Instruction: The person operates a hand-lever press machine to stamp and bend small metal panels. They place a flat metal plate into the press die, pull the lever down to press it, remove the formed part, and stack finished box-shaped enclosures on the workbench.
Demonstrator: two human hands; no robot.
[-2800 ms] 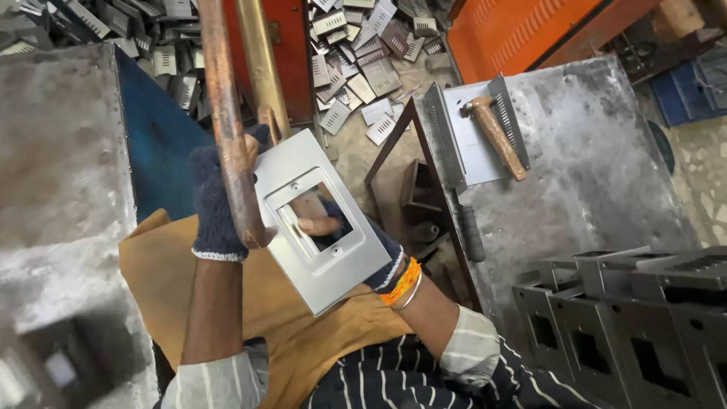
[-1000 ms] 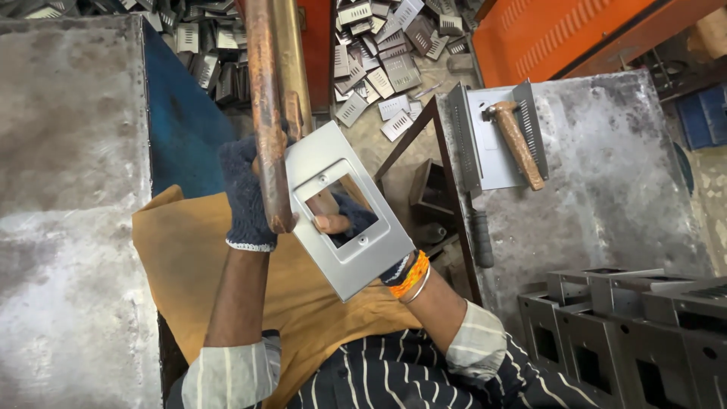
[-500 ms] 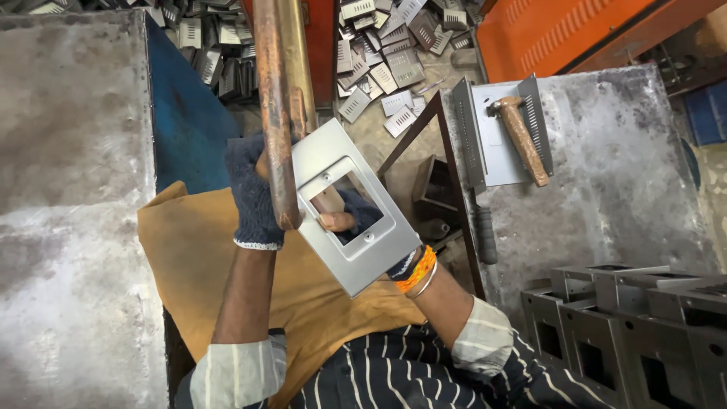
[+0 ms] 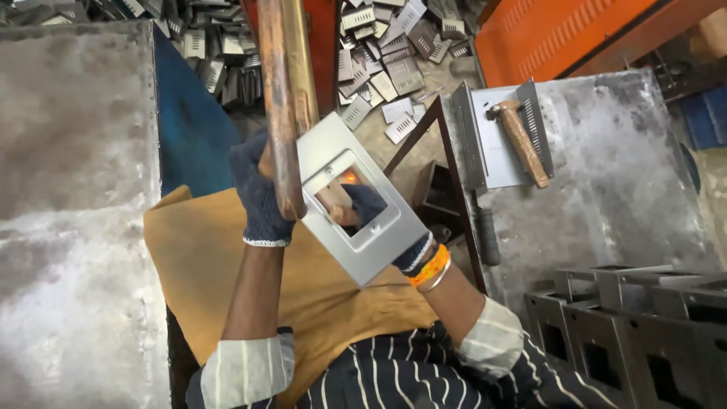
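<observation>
— What does the left hand (image 4: 261, 193) have?

— It wears a dark knit glove, and its fingers are wrapped tight round a long rusty metal rod (image 4: 284, 98) that runs up out of the top of the view. The rod's lower end sits against the left edge of a grey metal plate (image 4: 362, 198).

— And the plate itself?

— It hangs in the air in front of the person, tilted, above an ochre cloth (image 4: 204, 265) that lies over the lap. It has a rectangular window cut in its middle.

— Where is the right hand (image 4: 363, 206)?

— Behind the plate. It is gloved too, and its fingers show through the window, closed on the plate from the back. An orange band and a metal bangle sit on that wrist.

— Anything round about?

— A hammer (image 4: 519, 140) with a wooden handle lies on a folded grey panel on the metal table (image 4: 628, 189) at the right. Small slotted plates (image 4: 379, 45) litter the floor beyond, and grey boxes (image 4: 628, 318) with square openings stand at the lower right.
</observation>
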